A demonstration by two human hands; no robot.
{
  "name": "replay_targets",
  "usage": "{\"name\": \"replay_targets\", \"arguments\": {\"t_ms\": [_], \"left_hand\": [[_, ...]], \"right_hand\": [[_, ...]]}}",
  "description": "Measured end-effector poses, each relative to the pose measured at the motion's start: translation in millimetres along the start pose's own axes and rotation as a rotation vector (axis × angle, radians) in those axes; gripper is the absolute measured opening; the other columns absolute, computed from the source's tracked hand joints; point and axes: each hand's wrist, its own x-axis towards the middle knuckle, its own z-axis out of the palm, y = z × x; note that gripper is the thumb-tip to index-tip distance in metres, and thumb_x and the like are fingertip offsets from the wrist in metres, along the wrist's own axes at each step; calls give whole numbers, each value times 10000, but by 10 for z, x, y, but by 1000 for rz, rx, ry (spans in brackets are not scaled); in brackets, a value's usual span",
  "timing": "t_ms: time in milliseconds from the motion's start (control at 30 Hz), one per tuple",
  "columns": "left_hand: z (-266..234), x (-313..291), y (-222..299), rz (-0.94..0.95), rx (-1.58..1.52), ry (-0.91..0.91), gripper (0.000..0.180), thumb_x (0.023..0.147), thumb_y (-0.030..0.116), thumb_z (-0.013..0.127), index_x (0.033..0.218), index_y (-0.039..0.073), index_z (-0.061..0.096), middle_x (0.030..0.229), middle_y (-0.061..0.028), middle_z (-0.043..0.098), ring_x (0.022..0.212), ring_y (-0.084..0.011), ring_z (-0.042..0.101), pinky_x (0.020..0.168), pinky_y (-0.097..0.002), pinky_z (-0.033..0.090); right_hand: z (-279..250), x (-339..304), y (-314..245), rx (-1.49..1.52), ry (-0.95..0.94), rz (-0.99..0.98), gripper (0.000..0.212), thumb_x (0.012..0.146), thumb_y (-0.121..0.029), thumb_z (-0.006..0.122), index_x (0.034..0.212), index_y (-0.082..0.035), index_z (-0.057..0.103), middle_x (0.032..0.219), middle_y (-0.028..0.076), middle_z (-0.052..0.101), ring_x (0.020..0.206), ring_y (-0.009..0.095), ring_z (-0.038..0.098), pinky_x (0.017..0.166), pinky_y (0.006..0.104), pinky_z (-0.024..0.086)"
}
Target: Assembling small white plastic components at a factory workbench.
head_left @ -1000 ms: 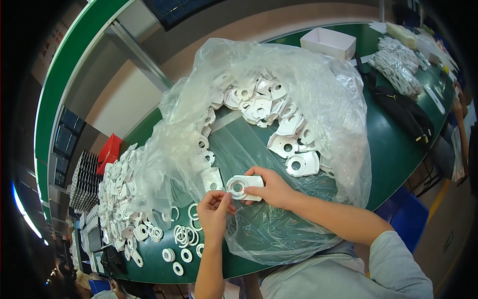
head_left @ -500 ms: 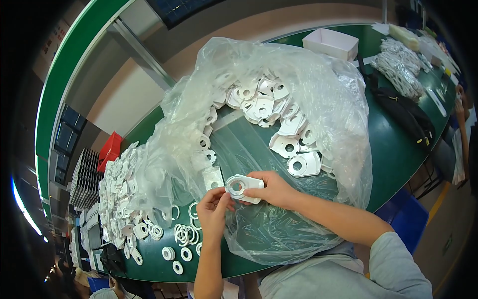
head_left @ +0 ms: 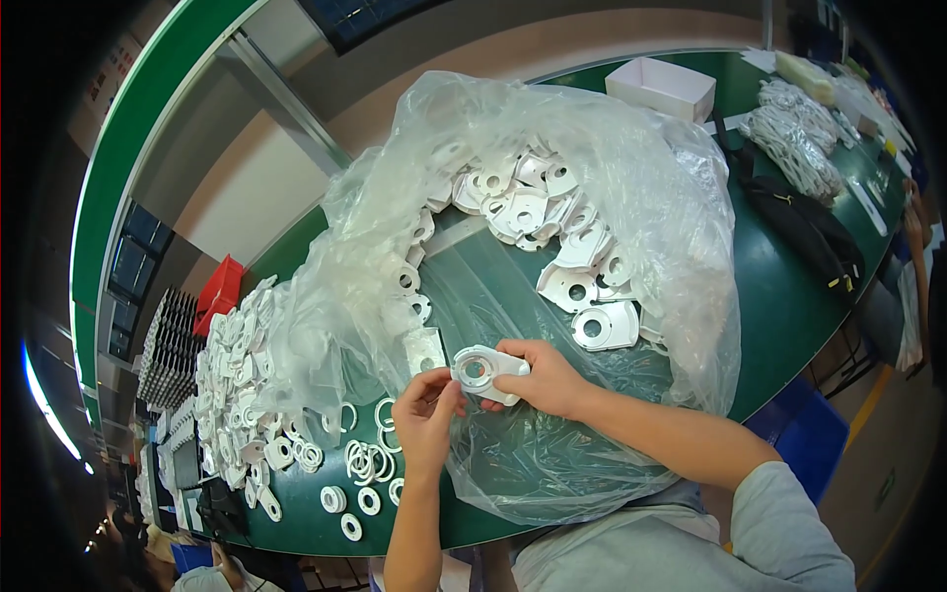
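A white plastic part (head_left: 480, 372) with a round ringed opening at its left end is held over the near side of a clear plastic bag (head_left: 533, 474). My right hand (head_left: 538, 377) grips its right end, thumb on top and fingers underneath. At the ringed end, my left hand (head_left: 427, 403) has its thumb and fingertips pinched against the rim; whether a smaller piece sits between them is hidden. Inside the open bag lie many similar white parts (head_left: 518, 209), heaped along its far and side walls.
White rings (head_left: 367, 462) lie loose and stacked on the green table (head_left: 296, 518) at the left. Beside them is a heap of white parts (head_left: 232, 380), with a red bin (head_left: 219, 294) behind. A white box (head_left: 661, 87), bundled cords (head_left: 792, 138) and a black bag (head_left: 804, 227) stand at the right.
The white part has tilted slightly, turning its ringed face more upward. Both hands stay on it, and the view has shifted a little.
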Motion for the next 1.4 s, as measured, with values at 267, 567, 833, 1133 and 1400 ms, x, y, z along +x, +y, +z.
{"name": "replay_targets", "arguments": {"t_ms": [267,567,833,1133,1400], "left_hand": [[-17,-12,23,28,22,22,151,851,-21,583,999,-46,596,862,-71,623,709,-103,586,570,-215,465],[3,-24,23,79,50,61,151,842,-14,602,984,-63,611,876,-90,642,719,-127,600,651,-234,486],[12,-20,-6,69,47,30,159,848,-43,584,998,-91,606,882,-113,648,743,-154,634,698,-255,514],[32,-29,14,68,96,37,145,853,-34,580,989,-81,597,866,-102,648,735,-157,637,695,-260,520],[56,-60,-5,37,65,-14,170,855,-37,572,1021,-72,583,909,-104,635,792,-152,629,730,-271,524]], "right_hand": [[-4,3,17,-142,-71,8,241,839,-69,603,1059,25,574,916,77,644,818,158,656,702,274,541],[-14,-6,77,-356,-82,-66,337,850,-173,639,1140,-13,580,925,59,650,808,115,609,704,265,486],[58,-45,73,-248,-62,-84,219,863,-135,597,1041,-10,569,904,54,614,781,108,591,622,249,497],[112,-88,-79,-278,-53,19,220,908,-203,551,1054,-40,569,866,34,609,671,64,550,496,202,453],[108,-80,-65,-224,22,-37,249,942,-264,496,1006,-45,597,743,11,608,560,49,517,469,194,410]]}}
